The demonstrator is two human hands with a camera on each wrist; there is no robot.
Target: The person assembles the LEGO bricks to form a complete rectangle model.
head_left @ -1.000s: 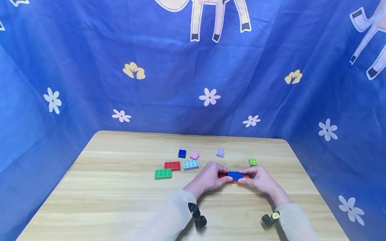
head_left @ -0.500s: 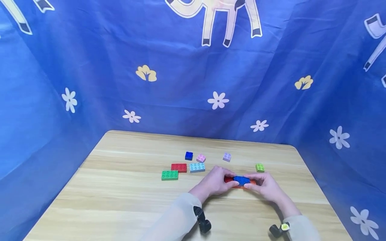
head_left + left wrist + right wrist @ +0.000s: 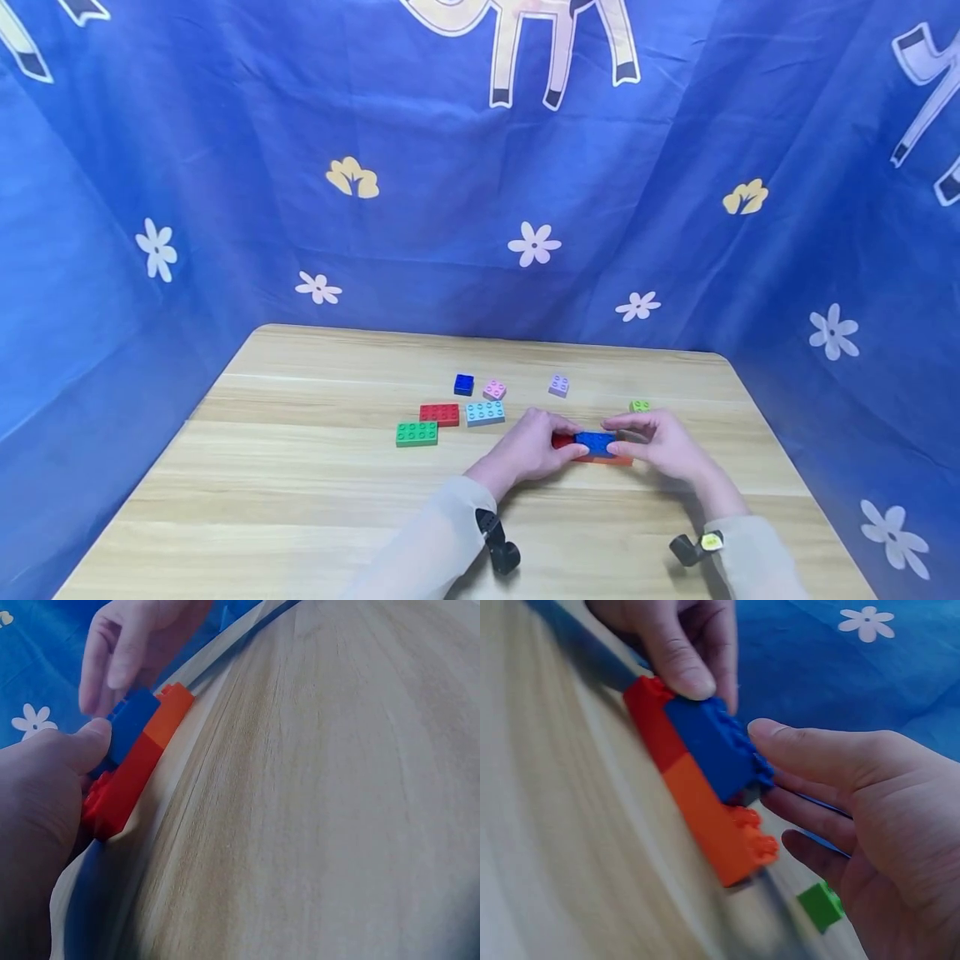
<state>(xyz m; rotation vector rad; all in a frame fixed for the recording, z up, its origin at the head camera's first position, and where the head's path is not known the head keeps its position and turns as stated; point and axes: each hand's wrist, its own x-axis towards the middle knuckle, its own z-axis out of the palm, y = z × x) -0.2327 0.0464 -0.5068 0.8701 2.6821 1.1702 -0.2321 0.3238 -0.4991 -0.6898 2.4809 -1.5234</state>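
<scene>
A blue toy building brick (image 3: 595,442) sits on top of a red brick (image 3: 131,780) and an orange brick (image 3: 712,817), which lie end to end on the table. It spans the seam between them, with studs bare at both outer ends. My left hand (image 3: 528,446) pinches the blue brick at the red end, thumb on the near side and fingers behind, partly hidden. Beside the orange end, my right hand (image 3: 663,446) hovers with thumb and fingers spread loosely, a small gap showing between thumb and blue brick in the right wrist view.
Left of the hands lie a green brick (image 3: 416,433), another red brick (image 3: 439,414) and a light blue brick (image 3: 485,412). Behind are small dark blue (image 3: 463,384), pink (image 3: 495,389) and lavender (image 3: 558,385) bricks. A lime brick (image 3: 821,906) lies beyond my right hand.
My right hand has let go of the blue brick, its fingers rising and drawing off to the right. More of the orange brick shows. The left hand keeps its place on the bricks.
</scene>
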